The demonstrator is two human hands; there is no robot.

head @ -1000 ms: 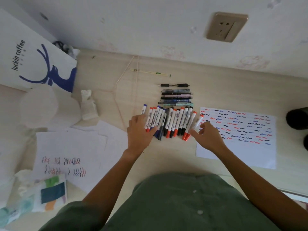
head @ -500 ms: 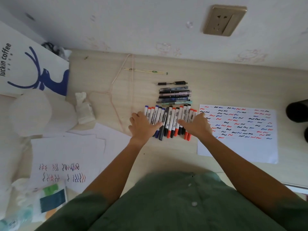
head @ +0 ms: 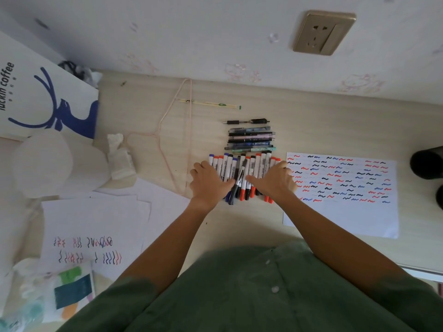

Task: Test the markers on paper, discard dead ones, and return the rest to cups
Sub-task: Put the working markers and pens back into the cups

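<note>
Head view — the left hand [head: 211,183] and right hand [head: 275,180] are pressing in on either end of the row of markers [head: 244,173] near the table's [head: 239,226] middle, fingers nearly straight, gripping nothing. The test sheet [head: 342,192] is lying just right of the row. Advice: be squeezing evenly, keeping caps level, lest one marker ride up. Legible — "coffee" on the paper bag [head: 36,92] at the table's left edge.

Person's wearing a plain green button-up shirt [head: 239,291] with little pale buttons down the front toward 6 o'clock, forearms bare, no watch or rings.
</note>
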